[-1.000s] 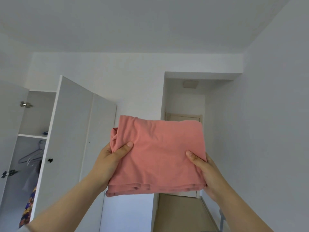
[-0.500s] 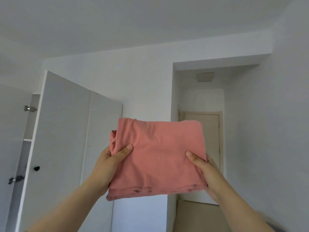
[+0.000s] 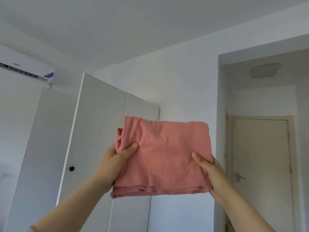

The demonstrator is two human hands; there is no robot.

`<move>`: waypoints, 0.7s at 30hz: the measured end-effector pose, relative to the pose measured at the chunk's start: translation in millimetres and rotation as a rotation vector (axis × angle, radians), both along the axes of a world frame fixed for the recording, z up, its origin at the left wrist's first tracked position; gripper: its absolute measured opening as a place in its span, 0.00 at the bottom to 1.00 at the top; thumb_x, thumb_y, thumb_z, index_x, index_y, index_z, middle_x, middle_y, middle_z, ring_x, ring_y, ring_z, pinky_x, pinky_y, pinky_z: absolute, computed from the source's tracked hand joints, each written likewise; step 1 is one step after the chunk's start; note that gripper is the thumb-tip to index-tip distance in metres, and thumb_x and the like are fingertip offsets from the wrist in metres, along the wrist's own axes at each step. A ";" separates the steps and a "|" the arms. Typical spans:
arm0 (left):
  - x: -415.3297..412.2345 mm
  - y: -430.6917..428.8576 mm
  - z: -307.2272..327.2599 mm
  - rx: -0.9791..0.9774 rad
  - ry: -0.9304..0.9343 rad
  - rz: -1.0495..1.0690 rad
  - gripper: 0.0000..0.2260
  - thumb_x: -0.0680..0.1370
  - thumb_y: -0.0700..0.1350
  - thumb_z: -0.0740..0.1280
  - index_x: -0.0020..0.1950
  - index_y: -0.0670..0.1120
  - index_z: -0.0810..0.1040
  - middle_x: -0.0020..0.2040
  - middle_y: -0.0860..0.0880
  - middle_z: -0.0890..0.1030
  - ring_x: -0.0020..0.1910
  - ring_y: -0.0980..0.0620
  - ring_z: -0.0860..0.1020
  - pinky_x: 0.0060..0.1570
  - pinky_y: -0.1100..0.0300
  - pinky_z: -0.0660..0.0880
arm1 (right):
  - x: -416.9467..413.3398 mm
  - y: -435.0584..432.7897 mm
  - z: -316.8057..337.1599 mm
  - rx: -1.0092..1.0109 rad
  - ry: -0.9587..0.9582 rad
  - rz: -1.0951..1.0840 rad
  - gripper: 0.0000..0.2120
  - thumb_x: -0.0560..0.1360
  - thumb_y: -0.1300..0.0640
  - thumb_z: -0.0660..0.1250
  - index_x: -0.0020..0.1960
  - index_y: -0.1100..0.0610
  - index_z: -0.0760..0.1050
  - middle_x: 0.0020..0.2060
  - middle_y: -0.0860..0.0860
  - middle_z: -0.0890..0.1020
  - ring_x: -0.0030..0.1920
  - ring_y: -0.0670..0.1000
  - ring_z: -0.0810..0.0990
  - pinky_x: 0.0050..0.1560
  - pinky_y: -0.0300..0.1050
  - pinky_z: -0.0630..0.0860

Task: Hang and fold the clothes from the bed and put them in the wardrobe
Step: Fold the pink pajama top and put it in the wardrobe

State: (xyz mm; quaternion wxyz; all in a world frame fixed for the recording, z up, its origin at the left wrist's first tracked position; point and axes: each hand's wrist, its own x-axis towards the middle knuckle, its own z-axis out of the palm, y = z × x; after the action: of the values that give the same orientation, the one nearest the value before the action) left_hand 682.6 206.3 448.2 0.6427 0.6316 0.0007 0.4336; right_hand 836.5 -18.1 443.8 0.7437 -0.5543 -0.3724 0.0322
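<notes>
A folded pink garment (image 3: 164, 156) is held up flat in front of me at chest height. My left hand (image 3: 115, 162) grips its left edge, thumb on top and fingers underneath. My right hand (image 3: 208, 169) holds the right edge the same way, thumb pressed on the upper face. Behind the garment stands the white wardrobe (image 3: 137, 108), with one open door (image 3: 93, 131) swung toward me and edge-on to the left. The wardrobe's inside is hidden behind that door. The bed is out of view.
A black knob (image 3: 72, 168) sits on the open wardrobe door. A wall air conditioner (image 3: 25, 67) hangs at the upper left. To the right, a short hallway leads to a closed beige door (image 3: 260, 164) with a metal handle (image 3: 239, 177).
My view has swung right and upward: the wardrobe's shelf and hangers have dropped out of sight, and the air conditioner has come in. Both hands keep the same hold on the garment.
</notes>
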 end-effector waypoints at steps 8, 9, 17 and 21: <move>35.3 89.6 13.8 -0.020 -0.029 0.148 0.22 0.62 0.58 0.75 0.53 0.50 0.81 0.45 0.53 0.86 0.42 0.54 0.85 0.41 0.60 0.77 | 59.3 109.8 20.2 -0.011 -0.044 0.125 0.31 0.63 0.44 0.75 0.64 0.48 0.75 0.57 0.45 0.83 0.57 0.48 0.82 0.62 0.55 0.76; 39.2 99.1 14.3 -0.020 -0.033 0.165 0.22 0.62 0.58 0.75 0.53 0.50 0.81 0.45 0.52 0.86 0.43 0.54 0.85 0.40 0.61 0.78 | 68.4 122.7 21.5 -0.013 -0.044 0.145 0.31 0.63 0.44 0.76 0.64 0.48 0.75 0.57 0.45 0.83 0.57 0.48 0.82 0.62 0.55 0.76; 62.1 171.8 4.8 -0.033 -0.044 0.386 0.20 0.63 0.55 0.75 0.52 0.51 0.82 0.46 0.52 0.86 0.43 0.54 0.85 0.40 0.61 0.78 | 134.9 245.4 14.7 -0.016 -0.034 0.382 0.29 0.63 0.45 0.77 0.62 0.48 0.76 0.56 0.46 0.84 0.55 0.49 0.83 0.51 0.49 0.81; 65.3 203.6 -0.1 -0.049 -0.047 0.544 0.22 0.62 0.55 0.80 0.53 0.50 0.82 0.46 0.50 0.86 0.44 0.51 0.85 0.44 0.56 0.78 | 159.1 310.7 11.9 -0.022 -0.038 0.541 0.30 0.62 0.44 0.80 0.62 0.48 0.77 0.55 0.47 0.84 0.53 0.49 0.84 0.49 0.53 0.82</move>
State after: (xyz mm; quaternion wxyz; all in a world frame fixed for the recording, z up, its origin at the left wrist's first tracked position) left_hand 747.8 409.8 448.2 0.5174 0.5824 0.1660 0.6046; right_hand 995.5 292.6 455.7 0.6949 -0.4434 -0.5203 0.2232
